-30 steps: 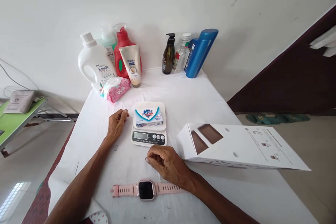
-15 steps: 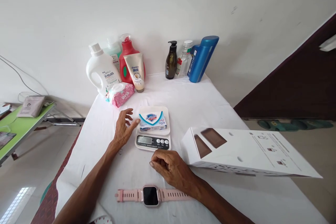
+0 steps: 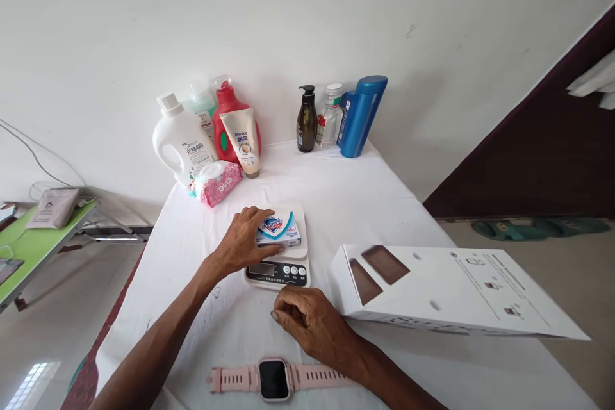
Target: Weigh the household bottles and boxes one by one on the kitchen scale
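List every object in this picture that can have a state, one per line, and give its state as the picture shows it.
Left hand: gripping the soap box.
Soap box: lying flat on the kitchen scale.
Kitchen scale: loaded, display partly hidden.
Right hand: loosely curled, resting on the tablecloth, holding nothing.
Smartwatch: screen dark, strap laid flat.
White carton: lying on its side.
Wet wipes pack: lid shut.
Blue bottle: leaning, capped.

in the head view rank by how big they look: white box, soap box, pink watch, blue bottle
1. white box, much the largest
2. pink watch, long with its strap laid flat, though nearest the camera
3. blue bottle, farthest back, so likely bigger than it looks
4. soap box, partly under the left hand
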Demonstrator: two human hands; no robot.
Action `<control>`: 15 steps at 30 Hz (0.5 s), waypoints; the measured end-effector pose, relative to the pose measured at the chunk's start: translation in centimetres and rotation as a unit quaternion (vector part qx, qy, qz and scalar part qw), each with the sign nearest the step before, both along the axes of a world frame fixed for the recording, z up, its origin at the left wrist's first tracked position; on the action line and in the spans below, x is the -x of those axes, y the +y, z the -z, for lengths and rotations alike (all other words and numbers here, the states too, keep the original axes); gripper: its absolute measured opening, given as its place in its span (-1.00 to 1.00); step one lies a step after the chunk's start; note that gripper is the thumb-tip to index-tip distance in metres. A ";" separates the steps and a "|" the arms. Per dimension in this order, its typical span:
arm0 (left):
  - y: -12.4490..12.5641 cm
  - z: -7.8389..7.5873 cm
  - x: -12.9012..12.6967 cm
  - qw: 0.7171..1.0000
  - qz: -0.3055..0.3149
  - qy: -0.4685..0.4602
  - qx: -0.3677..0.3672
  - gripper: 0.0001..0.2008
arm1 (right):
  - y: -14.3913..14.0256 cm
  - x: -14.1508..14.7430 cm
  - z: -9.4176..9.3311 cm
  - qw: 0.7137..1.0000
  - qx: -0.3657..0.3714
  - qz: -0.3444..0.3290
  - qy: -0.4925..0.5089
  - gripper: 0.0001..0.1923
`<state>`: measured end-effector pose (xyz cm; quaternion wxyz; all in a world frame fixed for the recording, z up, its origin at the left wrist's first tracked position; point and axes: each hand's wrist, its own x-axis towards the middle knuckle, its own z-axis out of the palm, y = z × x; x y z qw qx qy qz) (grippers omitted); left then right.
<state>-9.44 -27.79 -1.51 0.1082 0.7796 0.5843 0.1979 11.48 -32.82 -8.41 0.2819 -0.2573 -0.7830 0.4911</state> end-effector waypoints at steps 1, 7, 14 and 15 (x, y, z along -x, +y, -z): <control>-0.1 0.0 0.0 1.000 -0.002 0.000 -0.004 -0.38 | 0.0 0.0 0.0 1.000 0.000 0.000 0.001 -0.82; -0.1 -0.4 2.8 0.994 -0.070 -0.084 -0.030 -0.45 | 0.0 0.0 0.0 1.000 0.011 -0.004 0.005 -0.81; 4.9 -5.7 10.4 0.946 -0.287 -0.053 -0.143 -0.41 | 0.0 0.0 -0.2 0.999 0.033 -0.004 0.003 -0.79; 5.9 -6.1 11.2 0.941 -0.307 -0.039 -0.137 -0.42 | 0.0 0.0 -0.3 0.999 0.032 -0.002 0.004 -0.79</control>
